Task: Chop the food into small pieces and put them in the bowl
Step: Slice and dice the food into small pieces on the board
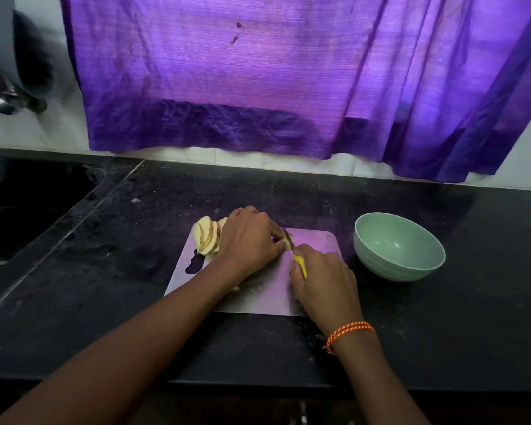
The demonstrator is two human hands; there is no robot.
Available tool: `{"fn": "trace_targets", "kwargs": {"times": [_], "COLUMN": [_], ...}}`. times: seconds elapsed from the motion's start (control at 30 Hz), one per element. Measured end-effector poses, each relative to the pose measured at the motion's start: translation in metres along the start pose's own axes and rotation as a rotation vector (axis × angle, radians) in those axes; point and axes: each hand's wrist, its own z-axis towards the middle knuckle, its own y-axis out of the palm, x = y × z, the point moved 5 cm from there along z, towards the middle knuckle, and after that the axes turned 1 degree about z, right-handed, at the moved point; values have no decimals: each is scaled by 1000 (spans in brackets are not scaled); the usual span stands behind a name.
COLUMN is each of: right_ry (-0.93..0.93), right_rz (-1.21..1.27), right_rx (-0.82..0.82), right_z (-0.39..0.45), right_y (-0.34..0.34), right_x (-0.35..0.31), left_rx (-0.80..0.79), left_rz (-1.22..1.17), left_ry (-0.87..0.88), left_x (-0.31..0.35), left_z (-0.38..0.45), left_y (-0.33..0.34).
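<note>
Board (258, 297), on worktop (442, 317): food (207, 236) steadied under curled left hand (249, 240); knife (299, 265) gripped by right hand (322, 279), for slicing. Bowl (417, 268) kept right, for pieces.

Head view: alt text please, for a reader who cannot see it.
On a grey rectangular cutting board, the left hand steadies pale food while the right hand cuts with a yellow-handled knife. Pale slices lie at the board's far left; an empty pale green bowl sits right.
</note>
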Motion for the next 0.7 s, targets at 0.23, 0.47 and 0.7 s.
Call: {"fn": "trace_targets", "kwargs": {"times": [0.23,0.47,0.7], "right_ry": [15,29,50], "right_rz": [26,86,107], "right_rx": [-26,42,26], "right_z": [-29,-44,-9], "right_y": [-13,-18,-11], "right_x": [4,9,-3], "left_rx": [9,-1,11], "left_rz": [33,21,4], "left_ry": [-38,-44,-117], "left_x": [0,-5,-9], "left_z": [1,2,4], "left_y": [2,1,0]}}
